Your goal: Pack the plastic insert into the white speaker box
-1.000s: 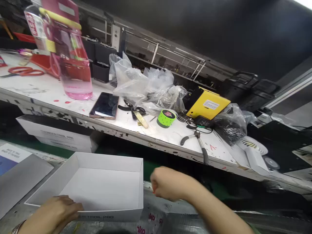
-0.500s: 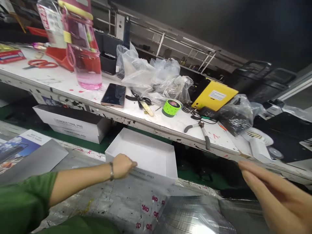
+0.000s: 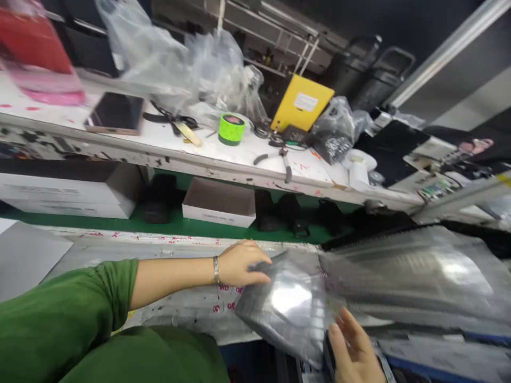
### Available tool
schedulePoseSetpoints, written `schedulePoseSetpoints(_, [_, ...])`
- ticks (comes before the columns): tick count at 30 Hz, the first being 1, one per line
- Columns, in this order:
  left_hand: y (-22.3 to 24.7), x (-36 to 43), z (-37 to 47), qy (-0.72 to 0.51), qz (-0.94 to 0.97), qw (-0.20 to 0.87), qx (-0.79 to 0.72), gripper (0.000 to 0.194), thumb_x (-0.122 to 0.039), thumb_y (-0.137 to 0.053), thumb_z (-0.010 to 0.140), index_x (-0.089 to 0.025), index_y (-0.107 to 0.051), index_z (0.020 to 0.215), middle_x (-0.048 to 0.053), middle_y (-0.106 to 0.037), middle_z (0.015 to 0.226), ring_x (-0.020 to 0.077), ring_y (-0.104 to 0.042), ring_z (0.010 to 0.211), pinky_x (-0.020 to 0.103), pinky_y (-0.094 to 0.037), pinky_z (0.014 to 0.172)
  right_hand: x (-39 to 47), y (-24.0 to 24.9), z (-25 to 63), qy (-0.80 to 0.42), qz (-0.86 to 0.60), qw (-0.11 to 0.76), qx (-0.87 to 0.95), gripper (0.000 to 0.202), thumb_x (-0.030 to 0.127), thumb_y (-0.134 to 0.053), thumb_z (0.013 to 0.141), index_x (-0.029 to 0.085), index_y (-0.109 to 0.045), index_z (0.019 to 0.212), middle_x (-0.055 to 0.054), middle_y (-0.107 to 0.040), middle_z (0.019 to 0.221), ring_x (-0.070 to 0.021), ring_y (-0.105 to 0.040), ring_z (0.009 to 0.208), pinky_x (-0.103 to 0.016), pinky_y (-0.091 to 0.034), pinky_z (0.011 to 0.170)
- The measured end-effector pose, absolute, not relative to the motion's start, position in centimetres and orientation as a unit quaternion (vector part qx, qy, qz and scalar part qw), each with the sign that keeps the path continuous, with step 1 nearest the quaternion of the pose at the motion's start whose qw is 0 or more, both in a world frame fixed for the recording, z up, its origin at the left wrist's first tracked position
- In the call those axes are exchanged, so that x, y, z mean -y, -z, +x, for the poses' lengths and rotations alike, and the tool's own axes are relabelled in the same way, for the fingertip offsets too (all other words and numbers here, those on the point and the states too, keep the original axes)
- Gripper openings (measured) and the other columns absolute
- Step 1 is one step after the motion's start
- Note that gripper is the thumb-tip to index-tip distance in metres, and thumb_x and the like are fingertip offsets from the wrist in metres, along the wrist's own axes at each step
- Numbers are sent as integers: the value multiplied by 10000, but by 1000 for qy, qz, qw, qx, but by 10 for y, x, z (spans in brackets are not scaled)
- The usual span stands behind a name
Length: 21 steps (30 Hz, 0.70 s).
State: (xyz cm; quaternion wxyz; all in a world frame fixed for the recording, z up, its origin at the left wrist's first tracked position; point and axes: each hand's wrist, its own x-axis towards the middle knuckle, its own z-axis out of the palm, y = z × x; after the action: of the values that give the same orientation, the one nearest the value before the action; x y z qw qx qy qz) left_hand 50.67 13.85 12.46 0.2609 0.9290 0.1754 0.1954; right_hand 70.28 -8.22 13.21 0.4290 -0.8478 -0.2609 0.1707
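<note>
My left hand (image 3: 244, 264), with a metal bracelet at the wrist, reaches over the lower bench. Its fingers are apart at the left edge of a shiny clear plastic packet (image 3: 285, 303). At the packet's lower right corner is my right hand (image 3: 353, 348), thumb and fingers slightly apart, with nothing visible between them. A dark item beside that hand is too blurred to name. Beyond my left hand, an open white box (image 3: 219, 205) lies on the green surface under the shelf.
A large sheet of clear plastic wrap (image 3: 419, 266) spreads on the right. White boxes (image 3: 59, 191) stand at the left under the shelf. Along the white shelf (image 3: 239, 159) are a phone (image 3: 115, 113), a green tape roll (image 3: 231, 129), pliers (image 3: 284, 159) and plastic bags.
The view has swung to the right. The white box is now under the shelf, out of my left hand, which has moved to the plastic packet. My right hand is lower, beside the packet.
</note>
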Motion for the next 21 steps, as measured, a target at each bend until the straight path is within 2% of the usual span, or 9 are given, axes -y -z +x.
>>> schedulePoseSetpoints(3, [-140,-101,523,-212,943,256,-6,472,-618,-679,723,-199,-720,935,18,-697,857,178,-573,904,329,-348,920,102,-89,678,-253,-765,535,254,900,612,-639,696,198,-296,1417,-147,-391,1450,-338,-405,1307,-493,-362,1074])
schedulePoseSetpoints(6, [-158,-87,540,-174,962,199,68,405,-596,-702,711,-207,-755,810,36,-686,847,211,-538,943,377,-282,926,111,-61,659,-303,-730,564,240,923,513,-700,699,294,-204,1446,-97,-296,1511,-318,-353,1343,-514,-303,1099])
schedulePoseSetpoints(8, [-168,-84,550,-95,974,188,84,329,-547,-719,722,-222,-761,751,31,-706,843,217,-543,950,396,-243,937,111,-53,650,-313,-717,583,218,896,494,-699,715,313,-209,1443,-88,-311,1505,-309,-371,1331,-508,-311,1094])
schedulePoseSetpoints(10, [-176,-83,559,27,977,199,70,264,-482,-707,767,-231,-757,702,0,-715,725,166,-573,797,403,-219,933,108,-52,647,-314,-707,597,212,859,484,-689,737,309,-227,1440,-92,-345,1486,-301,-386,1322,-498,-321,1089])
schedulePoseSetpoints(13, [-181,-83,570,155,957,242,31,237,-424,-672,818,-246,-749,682,-55,-693,591,76,-529,578,385,-201,908,103,-58,645,-319,-688,613,221,841,474,-692,746,307,-240,1436,-97,-407,1444,-295,-413,1303,-507,-316,1089])
schedulePoseSetpoints(18, [-185,-89,580,201,934,294,23,290,-379,-638,837,-226,-705,600,-75,-694,573,57,-547,579,333,-210,841,97,-68,638,-317,-653,655,211,810,495,-655,764,261,-261,1432,-118,-390,1456,-303,-376,1325,-515,-302,1089])
schedulePoseSetpoints(21, [-188,-87,583,220,932,289,19,310,-296,-614,846,-216,-676,553,-71,-692,557,63,-550,572,339,-216,825,93,-75,631,-328,-634,680,168,811,473,-682,736,256,-290,1413,-119,-441,1413,-305,-420,1285,-525,-302,1083])
